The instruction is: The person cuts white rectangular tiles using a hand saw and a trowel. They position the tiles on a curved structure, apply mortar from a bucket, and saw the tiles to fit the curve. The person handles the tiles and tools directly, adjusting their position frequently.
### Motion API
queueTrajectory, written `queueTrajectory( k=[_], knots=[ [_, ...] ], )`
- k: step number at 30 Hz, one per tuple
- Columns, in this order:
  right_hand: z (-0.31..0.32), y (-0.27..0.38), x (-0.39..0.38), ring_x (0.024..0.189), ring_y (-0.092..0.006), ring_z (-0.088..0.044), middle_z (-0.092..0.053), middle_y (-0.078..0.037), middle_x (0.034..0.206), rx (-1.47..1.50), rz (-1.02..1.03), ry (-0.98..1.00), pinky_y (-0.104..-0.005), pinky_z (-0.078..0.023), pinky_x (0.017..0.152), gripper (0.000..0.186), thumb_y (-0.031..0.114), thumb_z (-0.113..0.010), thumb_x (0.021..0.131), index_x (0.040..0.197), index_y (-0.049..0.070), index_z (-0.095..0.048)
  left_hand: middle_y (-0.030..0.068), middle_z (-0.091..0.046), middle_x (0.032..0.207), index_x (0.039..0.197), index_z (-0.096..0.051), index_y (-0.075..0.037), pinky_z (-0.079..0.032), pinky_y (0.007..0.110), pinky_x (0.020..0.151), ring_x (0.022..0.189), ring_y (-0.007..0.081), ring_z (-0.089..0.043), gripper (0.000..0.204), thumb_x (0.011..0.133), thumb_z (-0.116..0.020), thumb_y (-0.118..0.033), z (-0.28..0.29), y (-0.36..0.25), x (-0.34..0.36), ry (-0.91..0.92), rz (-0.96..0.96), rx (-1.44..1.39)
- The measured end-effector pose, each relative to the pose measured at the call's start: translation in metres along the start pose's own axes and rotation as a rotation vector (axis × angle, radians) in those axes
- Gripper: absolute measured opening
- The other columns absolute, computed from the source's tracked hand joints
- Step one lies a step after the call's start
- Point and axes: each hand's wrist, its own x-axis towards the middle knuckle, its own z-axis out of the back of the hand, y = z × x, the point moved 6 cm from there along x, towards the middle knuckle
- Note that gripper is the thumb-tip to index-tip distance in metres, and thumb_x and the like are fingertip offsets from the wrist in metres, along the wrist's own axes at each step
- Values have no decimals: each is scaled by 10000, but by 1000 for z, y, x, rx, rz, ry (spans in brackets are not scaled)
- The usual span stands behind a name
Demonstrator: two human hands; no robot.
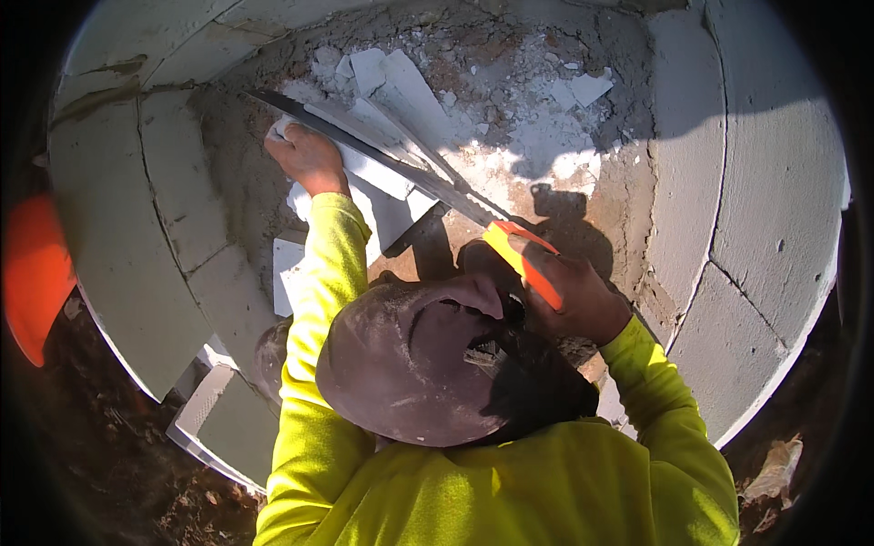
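My right hand (583,291) is closed round the orange and yellow handle of a handsaw (382,162). The long dark blade slants up and left from there, its tip just beyond my left hand (309,159). That hand's fingers curl over the far left end of a white block (378,173), close beside the blade. The saw lies along the block's upper side; how deep the teeth sit, if they cut in at all, I cannot tell. Under the block are more white pieces (289,273), partly covered by my left sleeve. My bent knee in dark trousers (410,355) fills the middle.
Grey block walls rise at the left (118,209) and right (774,209). White broken slabs (405,86) and crumbled rubble (546,118) lie at the far side. Something orange (36,273) stands outside the left wall. A loose block (223,419) sits at lower left.
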Motion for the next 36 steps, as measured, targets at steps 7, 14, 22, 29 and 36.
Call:
queueTrajectory(
  k=[7,14,22,29,36],
  knots=[
    [11,2,-56,1015,-417,-643,-637,-242,1162,-87,192,-153,-476,-538,867,582,80,-662,812,1360,-7,-489,341,-515,1243,1252,-435,152,-374,408,1022,1137,398,-536,471,969,-401,-223,2,-19,-11,-36,-83,163],
    [-8,0,8,1148,-392,-611,-612,-236,1261,-93,-57,56,-439,-512,980,548,66,-651,817,1343,-2,-515,321,-526,1217,1242,-442,142,-371,409,1026,1109,397,-539,438,975,-390,-202,9,-30,-16,-52,-10,145],
    [-2,9,17,1125,-408,-612,-611,-254,1239,18,108,-127,-464,-513,955,512,125,-668,842,1307,-30,-521,257,-579,1120,1142,-508,101,-409,393,952,1022,334,-563,366,961,-410,-202,2,-24,-12,-96,-112,138],
    [-1,-2,-33,1085,-430,-616,-590,-269,1267,-78,136,-89,-471,-516,930,577,134,-657,853,1382,-3,-471,338,-539,1187,1208,-456,152,-376,432,1012,1089,424,-546,446,968,-403,-220,1,-40,-15,-26,-72,181],
    [-12,-2,13,1048,-416,-637,-643,-242,1167,-94,32,-1,-459,-526,915,592,84,-639,835,1393,-3,-461,344,-539,1198,1179,-471,160,-372,438,1017,1114,434,-541,436,973,-409,-219,7,-33,-13,-117,-23,263]
  ],
)
